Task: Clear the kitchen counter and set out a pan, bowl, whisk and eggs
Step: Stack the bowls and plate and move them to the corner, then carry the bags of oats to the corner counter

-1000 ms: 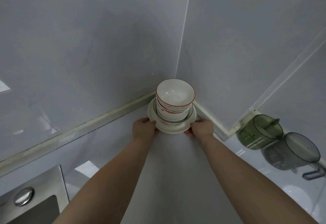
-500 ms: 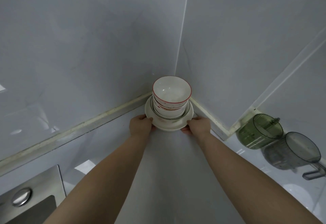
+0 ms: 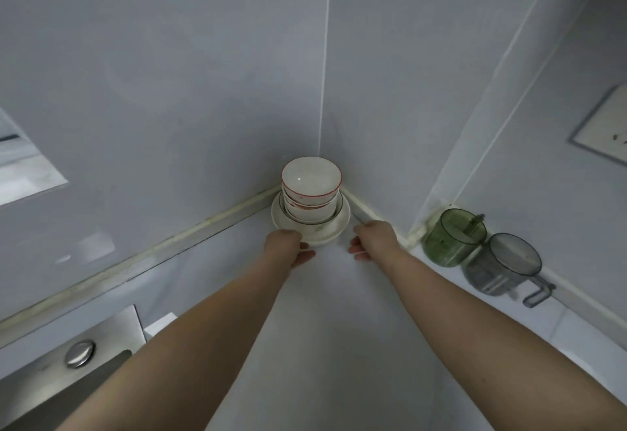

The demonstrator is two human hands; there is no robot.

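A stack of white bowls, the top bowl [image 3: 310, 178] red-rimmed, sits on a white plate [image 3: 334, 230] pushed into the corner where the two walls meet the counter [image 3: 332, 312]. My left hand [image 3: 286, 245] lies at the plate's front-left edge, its fingers loose and reaching just under the rim. To the right, my right hand [image 3: 375, 237] is off the plate with relaxed fingers and holds nothing. No pan, whisk or eggs are in view.
A green transparent cup [image 3: 453, 239] and a grey handled cup [image 3: 505, 264] stand against the right wall. A steel sink [image 3: 68, 379] with a round knob [image 3: 79, 352] is at the lower left. Walls close in behind the stack.
The stack has gone back into the corner and rests on the counter. Both hands have let go of the plate's sides; the right hand has drawn away from it.
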